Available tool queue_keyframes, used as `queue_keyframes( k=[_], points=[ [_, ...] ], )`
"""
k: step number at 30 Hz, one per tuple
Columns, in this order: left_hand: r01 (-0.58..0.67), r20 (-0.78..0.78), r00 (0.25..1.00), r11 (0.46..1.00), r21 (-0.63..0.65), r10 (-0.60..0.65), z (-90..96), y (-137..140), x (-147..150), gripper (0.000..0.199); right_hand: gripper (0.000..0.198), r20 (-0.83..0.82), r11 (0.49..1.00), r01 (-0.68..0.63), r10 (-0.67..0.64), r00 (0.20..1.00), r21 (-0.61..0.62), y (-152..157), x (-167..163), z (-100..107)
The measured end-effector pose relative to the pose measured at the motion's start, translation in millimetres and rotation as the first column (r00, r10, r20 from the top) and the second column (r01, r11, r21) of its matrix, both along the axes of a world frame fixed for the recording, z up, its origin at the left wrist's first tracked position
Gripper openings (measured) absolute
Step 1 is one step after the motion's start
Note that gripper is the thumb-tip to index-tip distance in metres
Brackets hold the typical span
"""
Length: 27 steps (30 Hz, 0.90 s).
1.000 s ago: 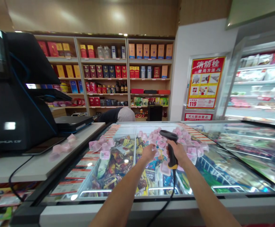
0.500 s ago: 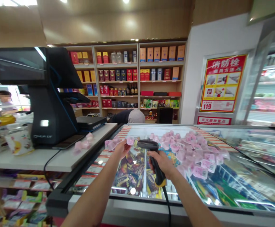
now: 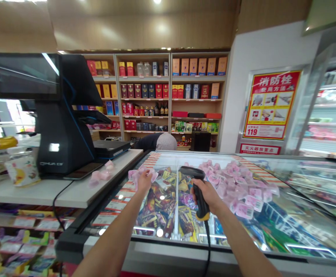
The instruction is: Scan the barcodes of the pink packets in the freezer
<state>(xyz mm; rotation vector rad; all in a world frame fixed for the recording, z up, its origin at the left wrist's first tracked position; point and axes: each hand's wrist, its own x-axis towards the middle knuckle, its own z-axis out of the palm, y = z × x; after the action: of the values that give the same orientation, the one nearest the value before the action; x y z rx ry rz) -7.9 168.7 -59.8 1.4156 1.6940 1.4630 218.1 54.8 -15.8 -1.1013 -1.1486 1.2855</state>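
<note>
My right hand point(image 3: 206, 194) is wrapped round the handle of a black and yellow barcode scanner point(image 3: 201, 204), whose head points left over the glass. My left hand point(image 3: 144, 181) is at a small group of pink packs point(image 3: 133, 175) on the left part of the freezer lid. Its fingers are closed on a small pink pack point(image 3: 153, 175), partly covered by the fingertips. A larger heap of pink packs with white barcode labels point(image 3: 239, 186) lies on the glass to the right of the scanner.
Under me is a glass-topped freezer point(image 3: 162, 204) with wrapped goods inside. To the left, a counter point(image 3: 78, 192) bears a black checkout terminal point(image 3: 64, 142) and more pink packs point(image 3: 101, 175). A person's grey-covered head point(image 3: 166, 142) shows behind the freezer. The scanner cable point(image 3: 207, 246) hangs down in front.
My left hand has moved left with the pink pack, away from the scanner, to the small group. My right hand has shifted the scanner slightly right.
</note>
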Motion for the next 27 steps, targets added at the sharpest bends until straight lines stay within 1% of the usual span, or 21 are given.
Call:
queue_keyframes(
  k=[4,7,9,12,13,15,16,17,18,19,21,22,23,24,25,26,27],
  points=[
    [-0.072,-0.197,0.977,0.997,0.038,0.078,-3.1,-1.7,-8.9,0.028,0.024,-0.034,0.996,0.091,-0.091,0.995,0.009,7.9,24.4,-2.2],
    [-0.094,-0.292,0.950,0.994,0.060,0.107,0.2,-5.4,-10.6,0.028,0.023,-0.055,0.985,0.172,-0.171,0.984,0.005,13.2,45.6,-4.1],
    [-0.098,-0.334,0.935,0.992,0.074,0.117,4.0,-8.6,-4.6,0.031,0.022,-0.070,0.975,0.222,-0.221,0.973,0.000,14.6,59.7,-4.4],
    [-0.056,-0.376,0.922,0.993,0.108,0.093,8.5,-14.3,23.3,0.038,0.020,-0.095,0.956,0.293,-0.294,0.951,-0.022,12.5,78.8,-3.1],
    [-0.016,-0.389,0.919,0.993,0.120,0.062,8.9,-17.0,38.0,0.039,0.020,-0.102,0.949,0.313,-0.314,0.944,-0.029,11.0,84.3,-2.7],
    [0.122,-0.418,0.906,0.984,0.129,-0.058,7.7,-25.7,73.5,0.040,0.020,-0.108,0.941,0.338,-0.339,0.935,-0.034,7.5,94.1,-2.3],
    [0.218,-0.435,0.889,0.968,0.127,-0.143,6.1,-32.0,92.6,0.041,0.020,-0.106,0.940,0.341,-0.342,0.934,-0.032,5.8,98.2,-2.4],
    [0.319,-0.450,0.862,0.940,0.122,-0.234,3.9,-39.8,111.2,0.041,0.021,-0.105,0.940,0.340,-0.341,0.934,-0.029,4.3,101.7,-2.8],
    [0.419,-0.463,0.825,0.900,0.117,-0.324,1.4,-48.7,128.6,0.040,0.021,-0.106,0.940,0.339,-0.340,0.935,-0.026,2.9,104.7,-3.3],
    [0.509,-0.472,0.784,0.853,0.116,-0.403,-1.4,-58.2,144.0,0.039,0.021,-0.109,0.941,0.338,-0.339,0.934,-0.026,1.7,107.1,-3.8],
    [0.661,-0.484,0.690,0.742,0.116,-0.538,-7.5,-76.5,167.7,0.039,0.021,-0.118,0.940,0.341,-0.341,0.933,-0.026,-0.3,109.9,-4.7],
    [0.713,-0.483,0.648,0.692,0.112,-0.589,-10.8,-83.8,176.1,0.040,0.021,-0.120,0.940,0.341,-0.342,0.932,-0.027,-1.2,110.3,-4.9],
    [0.748,-0.474,0.617,0.655,0.106,-0.628,-14.1,-89.3,182.7,0.040,0.022,-0.120,0.941,0.339,-0.339,0.933,-0.027,-2.0,110.2,-5.0],
    [0.768,-0.457,0.600,0.633,0.096,-0.657,-17.3,-92.4,187.6,0.039,0.022,-0.118,0.942,0.336,-0.337,0.934,-0.028,-2.8,109.4,-4.9],
    [0.774,-0.431,0.596,0.627,0.086,-0.677,-20.4,-93.0,191.0,0.036,0.022,-0.117,0.943,0.332,-0.333,0.936,-0.028,-3.6,108.1,-4.8],
    [0.769,-0.396,0.607,0.635,0.075,-0.689,-23.0,-91.2,192.9,0.033,0.022,-0.116,0.945,0.327,-0.328,0.938,-0.029,-4.3,106.2,-4.7],
    [0.754,-0.354,0.629,0.654,0.063,-0.692,-25.1,-87.2,193.0,0.030,0.022,-0.117,0.948,0.317,-0.319,0.941,-0.030,-4.9,103.9,-4.8]
  ],
)
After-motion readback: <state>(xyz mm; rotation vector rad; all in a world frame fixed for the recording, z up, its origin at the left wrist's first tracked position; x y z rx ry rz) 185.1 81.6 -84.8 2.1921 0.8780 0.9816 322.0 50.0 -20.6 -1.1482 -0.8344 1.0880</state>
